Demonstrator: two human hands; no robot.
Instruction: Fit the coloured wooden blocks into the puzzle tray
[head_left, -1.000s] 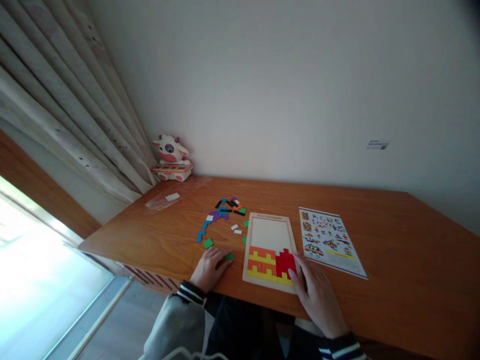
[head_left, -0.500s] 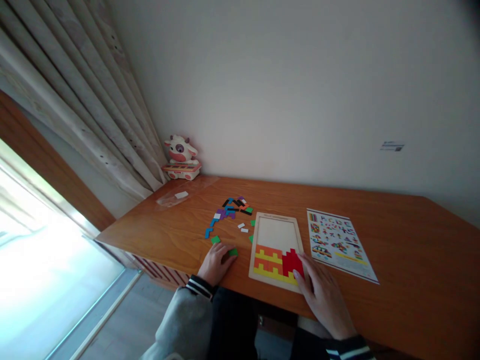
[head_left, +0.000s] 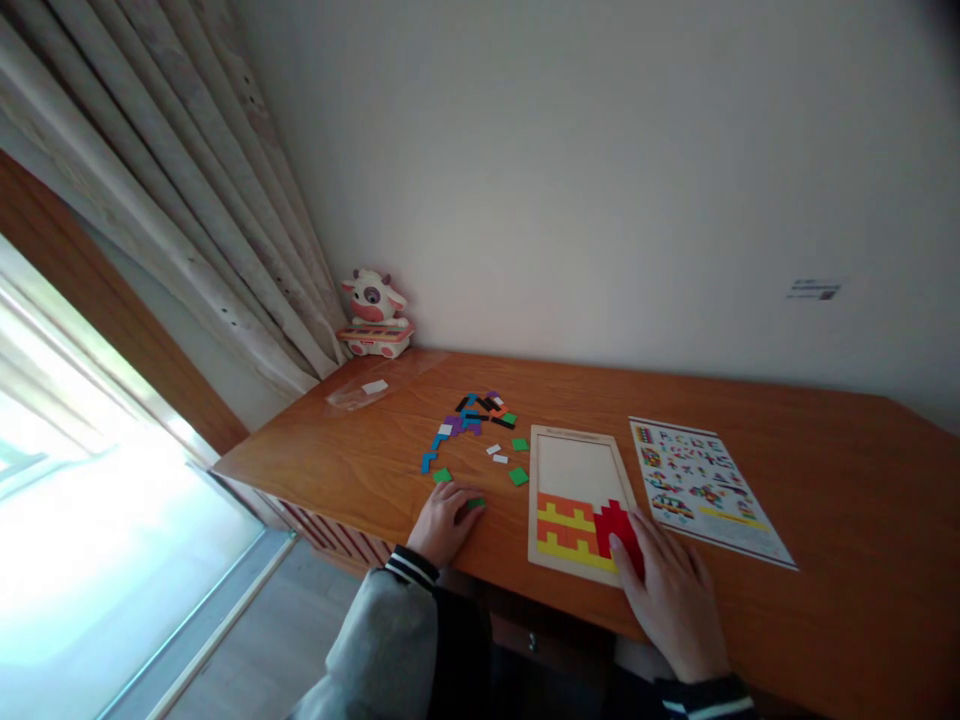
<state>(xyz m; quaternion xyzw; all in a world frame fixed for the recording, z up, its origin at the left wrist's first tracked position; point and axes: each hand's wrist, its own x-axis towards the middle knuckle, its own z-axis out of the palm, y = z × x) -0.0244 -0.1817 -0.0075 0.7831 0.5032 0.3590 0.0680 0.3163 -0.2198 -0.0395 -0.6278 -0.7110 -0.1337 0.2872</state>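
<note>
A shallow wooden puzzle board (head_left: pixel 534 480) lies on the table, its lower part filled with interlocking orange pieces (head_left: pixel 564 508), yellow pieces (head_left: pixel 570 552) and red pieces (head_left: pixel 613 522). My right hand (head_left: pixel 671 590) rests at the board's lower right, thumb and fingers apart over the red area; part of the red is hidden under it. To the left of the board, my left hand (head_left: pixel 442 525) has its fingers curled, with a green piece (head_left: pixel 475 503) between thumb and index finger. Other green squares (head_left: pixel 518 476) lie beside the board, and one sits just beyond my left fingertips.
Loose blue, purple, black, orange and white pieces (head_left: pixel 469 425) are scattered behind my left hand. A printed pattern sheet (head_left: pixel 705 490) lies right of the board. Farther back are a clear plastic bag (head_left: pixel 349 398) and a cow toy with a keyboard (head_left: pixel 375 315).
The camera has turned slightly left. The board has slid a little right, together with my right hand, uncovering two green squares at its left edge. My left hand stays at the green piece.
</note>
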